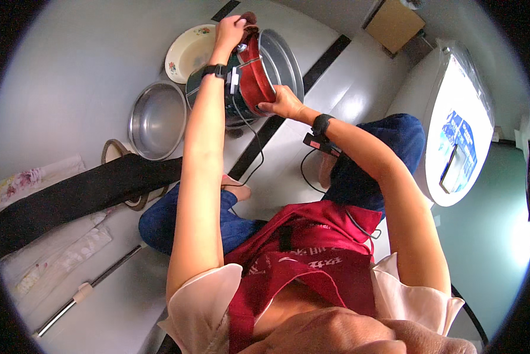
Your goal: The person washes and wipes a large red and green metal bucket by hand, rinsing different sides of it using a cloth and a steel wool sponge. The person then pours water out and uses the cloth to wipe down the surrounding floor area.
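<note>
A round drum-like vessel (257,84) with a red band and a dark green side is tilted on the floor ahead of me. My left hand (230,33) is closed on a dark brown cloth (247,20) at the far end of the red band. My right hand (285,102) grips the near edge of that band, thumb on the red side. Against the vessel's right side shows a wide grey metal round (287,62); I cannot tell whether it is a basin or the vessel's own inside. Each wrist wears a black strap with a small corded device.
A cream flower-patterned basin (190,53) and a steel basin (158,121) stand left of the vessel. A long black cloth cover (88,190) and a metal pole (88,290) lie further left. On the right is a white-topped round object (461,128) bearing a phone-like slab (450,170). Cords trail by my feet.
</note>
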A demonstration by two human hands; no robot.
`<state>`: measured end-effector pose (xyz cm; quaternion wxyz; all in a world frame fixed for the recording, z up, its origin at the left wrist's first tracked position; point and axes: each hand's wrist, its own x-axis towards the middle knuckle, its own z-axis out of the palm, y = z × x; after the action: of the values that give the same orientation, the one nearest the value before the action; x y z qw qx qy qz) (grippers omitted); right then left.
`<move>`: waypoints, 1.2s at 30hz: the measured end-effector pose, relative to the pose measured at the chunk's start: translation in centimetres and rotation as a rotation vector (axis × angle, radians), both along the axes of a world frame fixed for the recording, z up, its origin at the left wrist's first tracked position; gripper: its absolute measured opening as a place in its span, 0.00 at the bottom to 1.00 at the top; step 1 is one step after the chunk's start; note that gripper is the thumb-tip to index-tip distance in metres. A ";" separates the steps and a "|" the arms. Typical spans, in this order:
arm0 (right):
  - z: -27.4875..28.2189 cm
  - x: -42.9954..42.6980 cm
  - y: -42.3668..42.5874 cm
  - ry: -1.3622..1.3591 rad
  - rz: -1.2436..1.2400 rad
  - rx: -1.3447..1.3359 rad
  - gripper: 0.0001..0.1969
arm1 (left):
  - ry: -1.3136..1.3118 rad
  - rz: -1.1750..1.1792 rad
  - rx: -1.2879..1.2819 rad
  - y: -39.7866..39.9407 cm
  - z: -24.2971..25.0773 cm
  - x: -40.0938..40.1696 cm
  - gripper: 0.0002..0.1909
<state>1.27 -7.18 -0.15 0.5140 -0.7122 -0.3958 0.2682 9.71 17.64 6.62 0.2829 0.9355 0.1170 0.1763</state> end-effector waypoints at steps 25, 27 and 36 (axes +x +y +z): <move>-4.0 -0.5 0.8 -0.203 0.076 0.118 0.15 | 0.073 0.418 0.369 -19.4 2.4 -17.3 0.20; -3.5 -0.2 0.4 -0.085 0.136 0.123 0.18 | 0.077 0.480 0.368 -18.9 2.1 -17.4 0.21; -2.5 9.7 -3.9 0.087 0.016 -0.274 0.14 | 0.051 0.607 0.233 -18.5 1.3 -16.9 0.18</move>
<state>10.96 -11.05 -2.70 0.4266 -0.7601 -0.3387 0.3542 -7.17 -0.81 7.94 0.1057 0.8881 0.3766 0.2414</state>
